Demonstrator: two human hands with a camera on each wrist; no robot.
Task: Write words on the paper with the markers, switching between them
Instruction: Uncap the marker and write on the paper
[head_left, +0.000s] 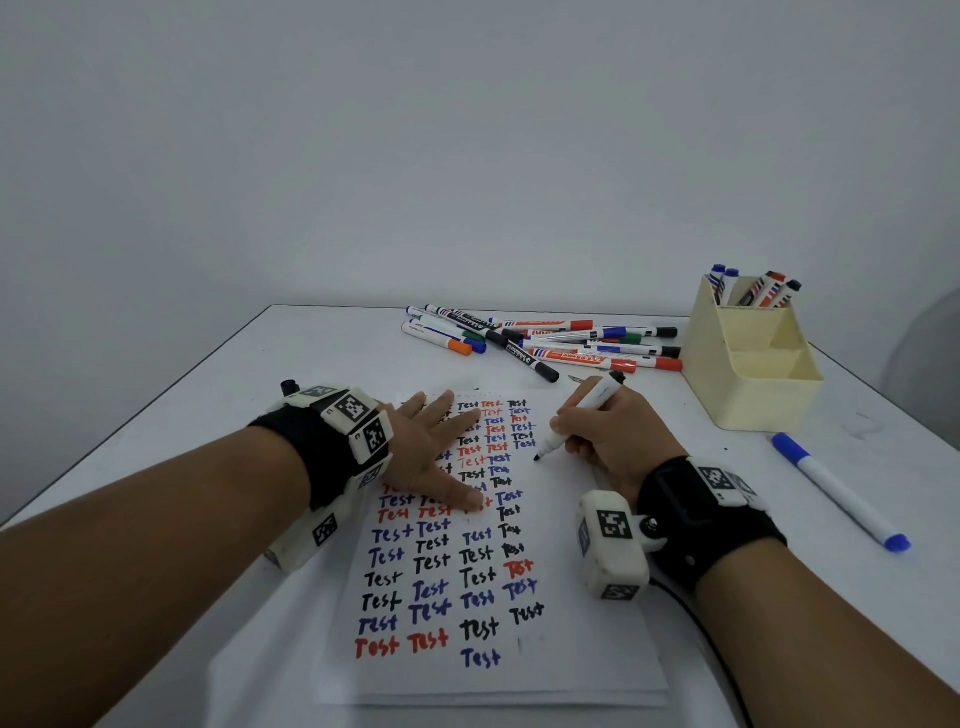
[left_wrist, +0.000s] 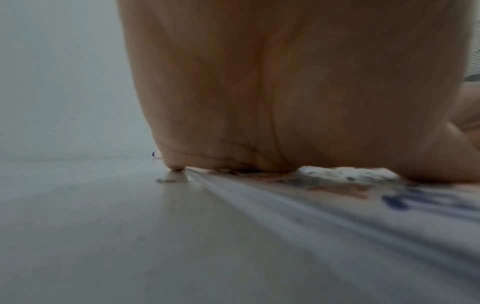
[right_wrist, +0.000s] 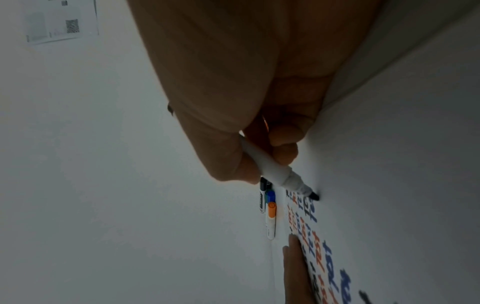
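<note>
The counter (head_left: 260, 374) carries my paper (head_left: 587, 649), which lies lengthwise away from me and is filled with rows of "Test" in black, blue and red. My left hand (head_left: 431, 452) lies flat on the paper's upper left part, fingers straight and spread, palm pressing the sheet down; its grip holds nothing. My right hand (head_left: 618, 436) has its grip closed round a black marker (head_left: 582, 415), thumb and fingers pinching the white barrel. The marker's long axis slants from upper right, where its capped end rises above my knuckles, down to lower left, where the black tip meets the bare right margin of the paper. Beyond the sheet lies a loose pile of markers (head_left: 550, 338), beside a cream holder (head_left: 753, 364) with more markers standing in it. A blue marker (head_left: 841, 493) lies alone on the counter to my right.
</note>
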